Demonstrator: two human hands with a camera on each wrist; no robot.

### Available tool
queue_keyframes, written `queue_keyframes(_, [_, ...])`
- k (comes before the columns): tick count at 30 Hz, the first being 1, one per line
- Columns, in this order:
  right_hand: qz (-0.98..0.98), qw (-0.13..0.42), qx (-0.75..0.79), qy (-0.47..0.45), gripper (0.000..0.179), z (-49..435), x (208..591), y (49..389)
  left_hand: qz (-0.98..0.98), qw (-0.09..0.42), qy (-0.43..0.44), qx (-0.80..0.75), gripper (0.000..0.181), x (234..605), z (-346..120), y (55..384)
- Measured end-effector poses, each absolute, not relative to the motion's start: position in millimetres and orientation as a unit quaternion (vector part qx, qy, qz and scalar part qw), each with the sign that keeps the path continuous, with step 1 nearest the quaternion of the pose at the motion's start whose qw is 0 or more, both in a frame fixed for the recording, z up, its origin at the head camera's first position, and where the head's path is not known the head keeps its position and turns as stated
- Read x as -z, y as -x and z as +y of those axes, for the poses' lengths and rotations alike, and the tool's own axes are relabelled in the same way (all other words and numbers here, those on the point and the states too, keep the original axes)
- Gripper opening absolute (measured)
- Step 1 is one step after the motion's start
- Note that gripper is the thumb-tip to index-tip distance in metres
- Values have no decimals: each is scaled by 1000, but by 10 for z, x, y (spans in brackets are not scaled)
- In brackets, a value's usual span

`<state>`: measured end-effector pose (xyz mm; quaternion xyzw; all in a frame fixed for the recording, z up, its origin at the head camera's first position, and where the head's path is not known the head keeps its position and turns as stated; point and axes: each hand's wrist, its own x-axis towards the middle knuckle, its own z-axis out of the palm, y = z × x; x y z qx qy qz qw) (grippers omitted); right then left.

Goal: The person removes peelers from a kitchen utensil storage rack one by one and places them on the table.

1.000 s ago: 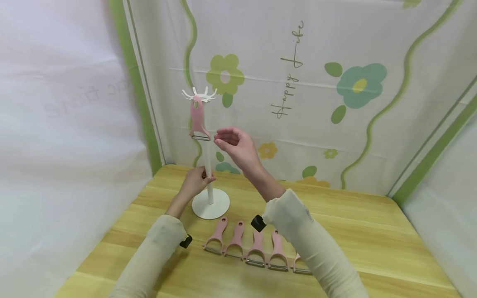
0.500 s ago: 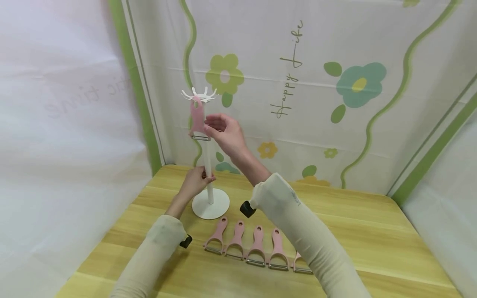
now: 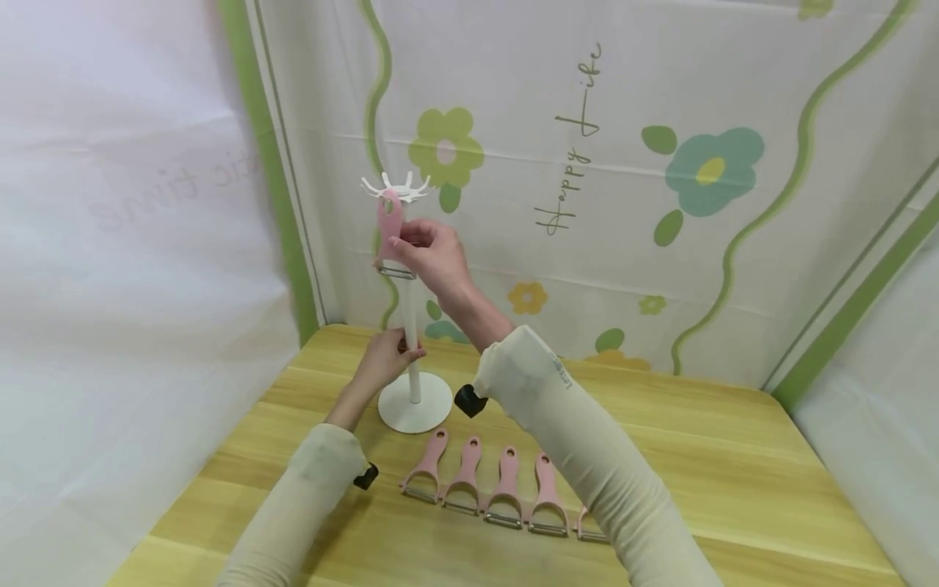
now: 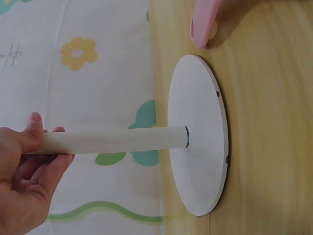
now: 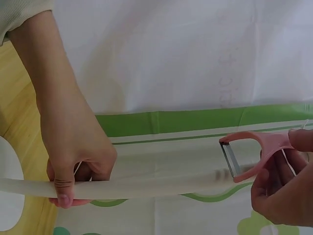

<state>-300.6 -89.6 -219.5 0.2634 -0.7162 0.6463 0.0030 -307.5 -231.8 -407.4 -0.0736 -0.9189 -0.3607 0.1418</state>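
A white stand with a ring of curved hooks (image 3: 411,192) on top and a round base (image 4: 195,107) stands on the table. My left hand (image 3: 383,359) grips its pole (image 4: 107,140) a little above the base. From a hook hangs a pink peeler (image 3: 390,220), its blade end downward. My right hand (image 3: 438,257) pinches this peeler by the handle, with the thumb on the near face, as the right wrist view also shows. Several more pink peelers (image 3: 509,481) lie in a row in front of the base, handles pointing away; the right sleeve partly covers the rightmost.
The wooden table (image 3: 697,456) ends at a white curtain (image 3: 587,269) printed with flowers. White panels with green edging (image 3: 271,163) stand at both sides. A black wrist camera (image 3: 469,400) hangs under the right cuff.
My right hand has moved left from beside the hanging peeler and now pinches its handle. The left hand keeps its hold on the pole, and the peelers on the table stay put.
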Motion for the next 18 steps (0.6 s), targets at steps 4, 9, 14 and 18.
queue_keyframes(4, [-717, 15, -649, -254, 18, -912, 2194, 2996, -919, 140, 74, 361, 16, 4075, -2310, 3064])
queue_keyframes(9, [-712, 25, -650, -264, 15, -907, 2169, 2970, -920, 141, 74, 359, 16, 4072, -2301, 3059])
queue_keyframes(14, [-705, 30, -654, -271, 15, -892, 2138, 2946, -919, 140, 74, 362, 16, 4058, -2298, 3047])
queue_keyframes(18, [-702, 34, -653, -283, 15, -888, 2104, 2921, -919, 139, 72, 362, 16, 4052, -2298, 3049])
